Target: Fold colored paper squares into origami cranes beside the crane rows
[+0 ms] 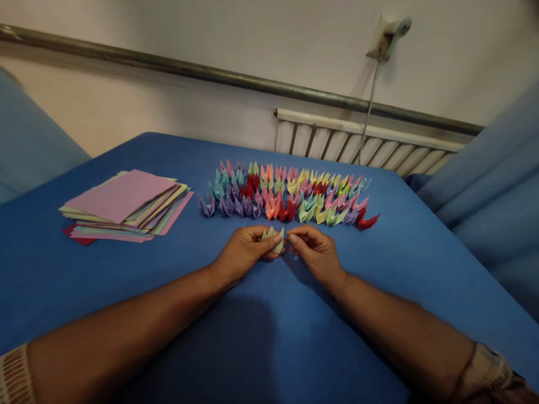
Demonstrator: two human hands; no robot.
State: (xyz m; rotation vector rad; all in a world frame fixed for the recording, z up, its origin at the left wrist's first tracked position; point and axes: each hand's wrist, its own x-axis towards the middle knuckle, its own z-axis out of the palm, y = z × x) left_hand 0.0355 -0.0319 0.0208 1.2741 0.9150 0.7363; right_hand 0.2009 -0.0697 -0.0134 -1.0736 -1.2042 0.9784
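My left hand pinches a small pale green folded paper piece just above the blue table. My right hand meets it from the right, thumb and forefinger closed on the same piece. Right behind my hands, rows of several small folded paper figures in purple, red, yellow, green and pink stand on the table. A dark red one ends the front row on the right.
A loose stack of coloured square paper sheets, pink on top, lies at the left of the table. Behind the table run a metal rail and a white radiator. Blue fabric hangs at the right.
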